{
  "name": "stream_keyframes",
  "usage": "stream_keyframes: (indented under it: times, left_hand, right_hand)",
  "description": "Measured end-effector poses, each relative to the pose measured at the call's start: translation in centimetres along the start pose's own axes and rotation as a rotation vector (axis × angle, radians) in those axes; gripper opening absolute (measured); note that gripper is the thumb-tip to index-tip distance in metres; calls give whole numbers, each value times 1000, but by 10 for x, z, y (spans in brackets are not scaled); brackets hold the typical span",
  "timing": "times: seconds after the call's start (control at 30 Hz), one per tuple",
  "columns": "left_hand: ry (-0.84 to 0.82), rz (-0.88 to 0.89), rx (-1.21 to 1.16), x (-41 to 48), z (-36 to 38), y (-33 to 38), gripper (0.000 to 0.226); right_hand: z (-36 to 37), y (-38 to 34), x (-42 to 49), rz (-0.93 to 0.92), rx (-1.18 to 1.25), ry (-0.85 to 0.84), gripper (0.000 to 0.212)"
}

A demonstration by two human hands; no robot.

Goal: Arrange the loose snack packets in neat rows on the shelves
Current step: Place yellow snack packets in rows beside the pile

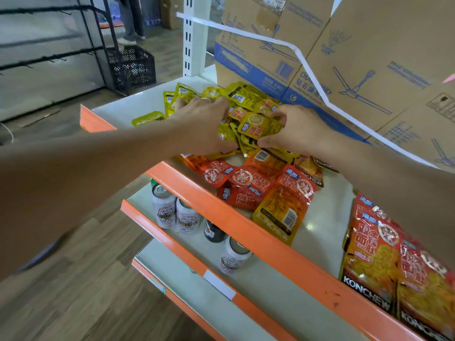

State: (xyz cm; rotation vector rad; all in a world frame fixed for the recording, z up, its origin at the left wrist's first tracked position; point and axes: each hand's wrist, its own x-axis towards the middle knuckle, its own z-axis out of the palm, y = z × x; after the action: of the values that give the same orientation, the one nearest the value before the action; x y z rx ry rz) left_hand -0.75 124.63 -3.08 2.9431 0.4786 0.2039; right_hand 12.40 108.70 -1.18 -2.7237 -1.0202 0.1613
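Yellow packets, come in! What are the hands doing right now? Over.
Left hand and right hand both gripping yellow packets. Pile loose, no rows yet. Red packets jumbled alongside, cardboard box close behind.

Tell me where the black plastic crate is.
Upper left of the head view, the black crate sits on the floor, left of the white shelf upright.
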Motion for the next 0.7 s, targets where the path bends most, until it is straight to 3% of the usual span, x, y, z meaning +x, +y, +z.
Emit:
stream_keyframes:
  times: [0.07, 0.13, 0.23, 0.37, 0.47, 0.57, 0.7]
  left_hand:
    - [-22, -127, -185, 1, -6, 1, 76]
    - [-9, -226, -333, 1, -13, 2, 77]
    - [64, -345, -695, 0, -19, -3, 54]
    - [207, -515, -1150, -10, -22, -13, 38]
    - [260, -610, -1378, -27, -24, -10, 29]
    - [243, -650, -1487, -52, -30, 5, 23]
    - [208, -680, -1584, -88, -46, 35, 27]
  right_hand:
    - [-2, 3, -1, -3, 56, 32, 87]
    - [-3, 7, -1, -53, 157, 76, 72]
    - [-6, 6, -5, -135, 297, 126, 29]
    - [-12, 7, -9, -150, 448, 231, 2]
    - [-20, 4, -21, -127, 672, 272, 12]
    - [-32, 1, -46, -88, 969, 196, 5]
    - [-50, 7, -98, 19, 1079, 108, 6]
